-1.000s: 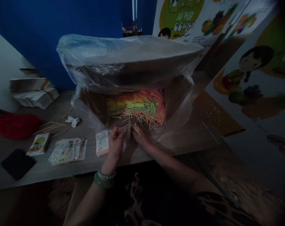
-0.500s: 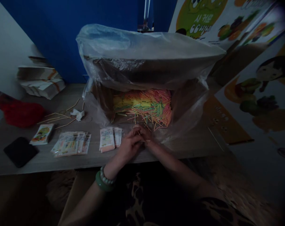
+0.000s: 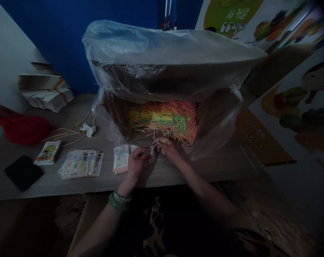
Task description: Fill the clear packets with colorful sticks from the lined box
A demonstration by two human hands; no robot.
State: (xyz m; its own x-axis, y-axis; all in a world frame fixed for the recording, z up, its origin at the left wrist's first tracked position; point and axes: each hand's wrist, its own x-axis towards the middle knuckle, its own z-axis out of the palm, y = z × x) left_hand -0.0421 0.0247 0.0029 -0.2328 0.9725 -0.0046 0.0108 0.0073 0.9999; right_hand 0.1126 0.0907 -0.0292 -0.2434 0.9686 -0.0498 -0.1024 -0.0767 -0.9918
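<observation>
Both hands have drawn apart since the earlier frame, where they were pressed together at the box mouth. The view itself has barely shifted.

Head view, dim light: the left hand (image 3: 136, 160), with bead and green bangles (image 3: 119, 201) at the wrist, is curled shut and pinches one end of a small clear sleeve (image 3: 151, 151). The right hand (image 3: 169, 148) sits just beside it. Its fingertips are closed on what seems to be a few sticks (image 3: 162, 141) right at the sleeve's other end. Whether the sticks are inside the sleeve is too dark to tell. Sleeve and hands lie on the table (image 3: 71, 182) edge, directly in front of a box (image 3: 162, 76) lined with a plastic bag. A heap of pink, yellow and green sticks, the pile (image 3: 165, 119), fills the box floor.

Left of the left hand, touching it or nearly so, lies a printed packet (image 3: 121, 159). Further left are a fanned row of packets (image 3: 81, 163), a single packet (image 3: 47, 152) and a flat black pad (image 3: 23, 172). Behind these are loose long sticks (image 3: 64, 135), a white scrap (image 3: 88, 129), a red heap (image 3: 25, 129) and a paper stack (image 3: 45, 93).
</observation>
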